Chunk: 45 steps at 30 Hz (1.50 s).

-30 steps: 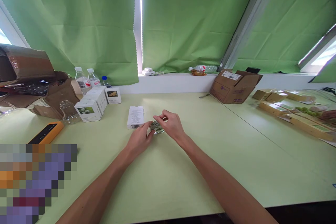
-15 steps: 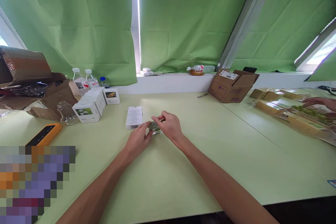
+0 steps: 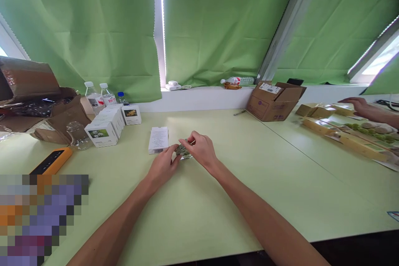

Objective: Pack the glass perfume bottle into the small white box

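Observation:
A small clear packet with greenish contents (image 3: 183, 151) lies on the pale green table (image 3: 218, 199), pinched from both sides. My left hand (image 3: 163, 165) grips its left edge with closed fingers. My right hand (image 3: 200, 148) pinches its top from the right, fingers curled over it. Most of the packet is hidden by the fingers. A white box with a barcode (image 3: 158, 139) lies flat just left of the hands.
White product boxes (image 3: 104, 126), water bottles (image 3: 95, 98) and torn cardboard (image 3: 34, 104) fill the left. An orange-edged device (image 3: 52, 161) lies nearer. A cardboard box (image 3: 272, 101) sits at the back right. Another person's hand (image 3: 358, 104) reaches over long packages (image 3: 343, 135) at far right.
My hands stay on the packet with barely any shift. At the far right, the other person's hand has moved up and back over the long packages.

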Each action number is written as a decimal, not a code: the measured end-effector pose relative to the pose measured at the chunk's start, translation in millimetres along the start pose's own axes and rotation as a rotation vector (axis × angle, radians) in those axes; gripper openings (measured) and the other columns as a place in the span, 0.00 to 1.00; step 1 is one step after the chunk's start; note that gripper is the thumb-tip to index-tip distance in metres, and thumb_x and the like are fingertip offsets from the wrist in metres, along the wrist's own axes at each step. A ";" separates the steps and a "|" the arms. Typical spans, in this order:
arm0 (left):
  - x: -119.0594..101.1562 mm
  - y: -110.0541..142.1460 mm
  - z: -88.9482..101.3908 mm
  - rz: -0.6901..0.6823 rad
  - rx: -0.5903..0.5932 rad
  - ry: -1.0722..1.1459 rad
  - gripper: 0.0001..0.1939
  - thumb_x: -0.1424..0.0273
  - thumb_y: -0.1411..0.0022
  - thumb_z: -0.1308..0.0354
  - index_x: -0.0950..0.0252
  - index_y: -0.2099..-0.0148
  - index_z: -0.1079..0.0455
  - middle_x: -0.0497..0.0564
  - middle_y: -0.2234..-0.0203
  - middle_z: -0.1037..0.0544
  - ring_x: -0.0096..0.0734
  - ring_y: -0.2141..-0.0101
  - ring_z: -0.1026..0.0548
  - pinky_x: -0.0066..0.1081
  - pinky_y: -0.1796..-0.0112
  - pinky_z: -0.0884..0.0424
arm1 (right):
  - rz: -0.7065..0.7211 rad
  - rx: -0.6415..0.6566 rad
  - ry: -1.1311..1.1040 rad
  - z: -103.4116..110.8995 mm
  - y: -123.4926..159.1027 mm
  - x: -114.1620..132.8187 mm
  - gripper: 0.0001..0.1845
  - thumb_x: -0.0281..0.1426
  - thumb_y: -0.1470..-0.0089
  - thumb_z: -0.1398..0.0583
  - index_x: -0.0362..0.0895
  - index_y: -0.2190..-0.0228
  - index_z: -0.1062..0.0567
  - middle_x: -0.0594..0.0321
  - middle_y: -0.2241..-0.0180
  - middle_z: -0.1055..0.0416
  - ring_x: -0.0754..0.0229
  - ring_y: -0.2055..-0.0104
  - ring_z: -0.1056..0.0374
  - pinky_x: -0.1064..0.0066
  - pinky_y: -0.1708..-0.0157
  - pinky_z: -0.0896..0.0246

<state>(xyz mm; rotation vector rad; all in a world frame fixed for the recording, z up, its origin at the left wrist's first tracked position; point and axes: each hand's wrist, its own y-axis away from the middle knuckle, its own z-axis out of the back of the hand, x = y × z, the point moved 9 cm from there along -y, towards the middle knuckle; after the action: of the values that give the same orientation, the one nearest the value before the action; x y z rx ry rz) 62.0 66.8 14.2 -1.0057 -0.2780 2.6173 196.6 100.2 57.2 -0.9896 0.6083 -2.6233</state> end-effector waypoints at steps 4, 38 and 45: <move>-0.1 0.3 0.1 0.011 0.017 0.008 0.17 0.65 0.35 0.52 0.61 0.46 0.35 0.48 0.72 0.26 0.28 0.77 0.31 0.28 0.73 0.39 | -0.017 0.008 -0.002 1.2 -0.3 0.4 0.19 0.44 0.48 0.42 0.47 0.79 0.41 0.68 0.80 0.33 0.62 0.77 0.35 0.71 0.75 0.48; 4.7 0.4 -2.9 0.012 0.023 -0.028 0.17 0.63 0.34 0.54 0.60 0.45 0.36 0.50 0.64 0.24 0.27 0.76 0.31 0.28 0.73 0.39 | -0.003 0.064 0.070 -3.1 3.9 -1.4 0.22 0.54 0.49 0.42 0.47 0.70 0.30 0.64 0.70 0.24 0.57 0.67 0.29 0.70 0.69 0.44; 10.3 -0.7 -5.7 0.005 0.012 -0.027 0.19 0.62 0.34 0.53 0.60 0.43 0.37 0.54 0.53 0.25 0.28 0.74 0.29 0.29 0.71 0.36 | -0.017 -0.256 -0.061 47.3 -9.9 -23.2 0.26 0.45 0.35 0.58 0.45 0.69 0.27 0.60 0.67 0.23 0.61 0.71 0.29 0.70 0.67 0.42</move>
<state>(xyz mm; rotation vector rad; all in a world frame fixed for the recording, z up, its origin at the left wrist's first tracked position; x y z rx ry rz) 58.9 71.5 3.9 -0.9693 -0.2666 2.6357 244.5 104.3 80.9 -1.1463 0.9426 -2.5638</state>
